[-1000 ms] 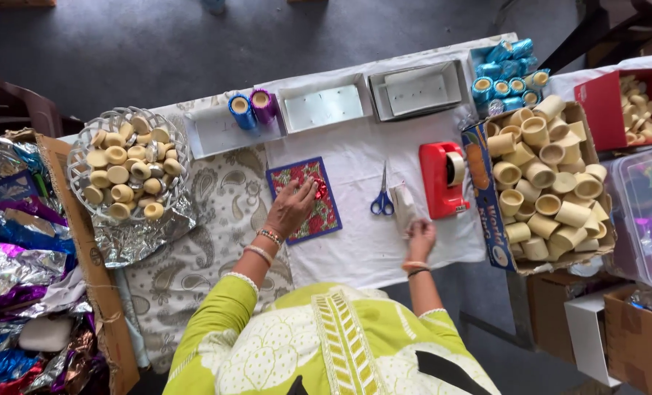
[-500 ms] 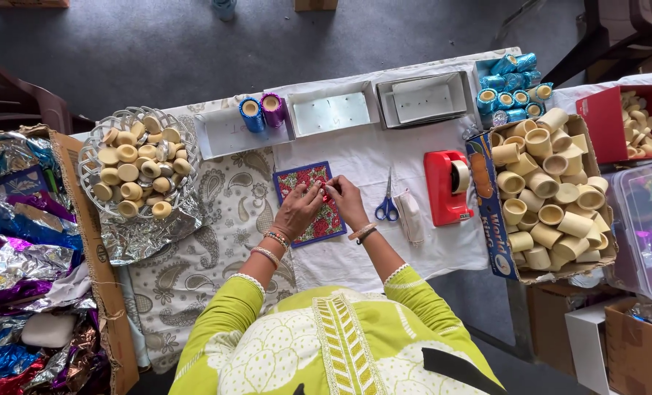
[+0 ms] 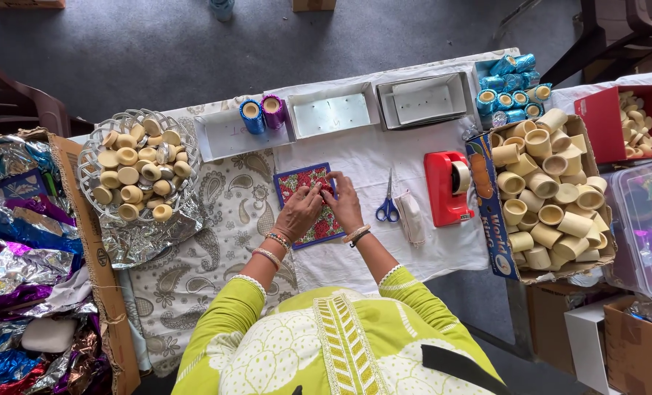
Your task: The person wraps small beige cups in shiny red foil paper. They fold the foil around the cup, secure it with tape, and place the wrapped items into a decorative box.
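Left hand (image 3: 299, 213) and right hand (image 3: 343, 202) rest together on the patterned red-and-blue sheet (image 3: 308, 207) on the white cloth (image 3: 370, 157), fingertips seemingly pinching its upper edge; scissors (image 3: 388, 205) lie just right of the grip.

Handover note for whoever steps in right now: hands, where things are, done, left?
Left hand and right hand: both pressed on the patterned red-and-blue sheet, flat on the white cloth; whether either has a grip on anything is unclear.
Scissors and red tape dispenser lie to the right, untouched.
Done: sheet laid out.
Left: nothing placed on it yet.
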